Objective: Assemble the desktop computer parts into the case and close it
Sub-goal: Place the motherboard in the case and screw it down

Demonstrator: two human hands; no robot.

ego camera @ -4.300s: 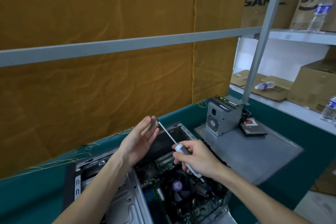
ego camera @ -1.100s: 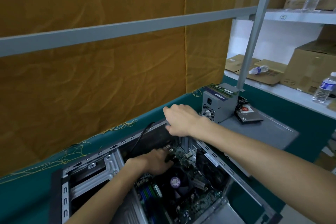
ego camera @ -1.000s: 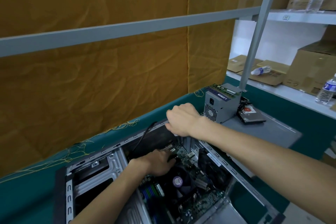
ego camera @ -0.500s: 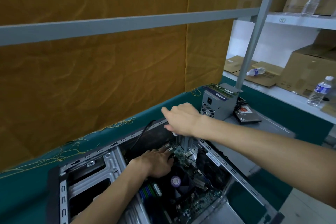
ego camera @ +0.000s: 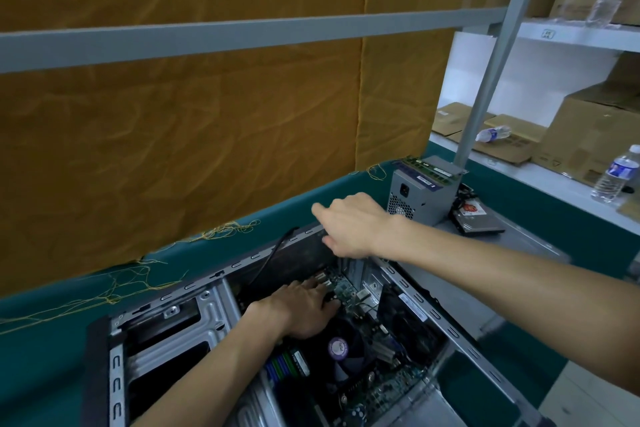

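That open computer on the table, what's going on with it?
A person is putting a desktop together. The case lies open on its side. The left hand is down inside it, on the motherboard near the fan. The right hand is at the case's far rim; what it holds, if anything, is hidden. The power supply and a drive wait outside on the side panel.

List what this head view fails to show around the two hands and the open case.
- Right hand: what it holds, if anything, is hidden by its own back.
- Left hand: fingertips and what they touch on the motherboard are covered.
- Case: near end is cut off by the bottom edge.
- Power supply label: too small.
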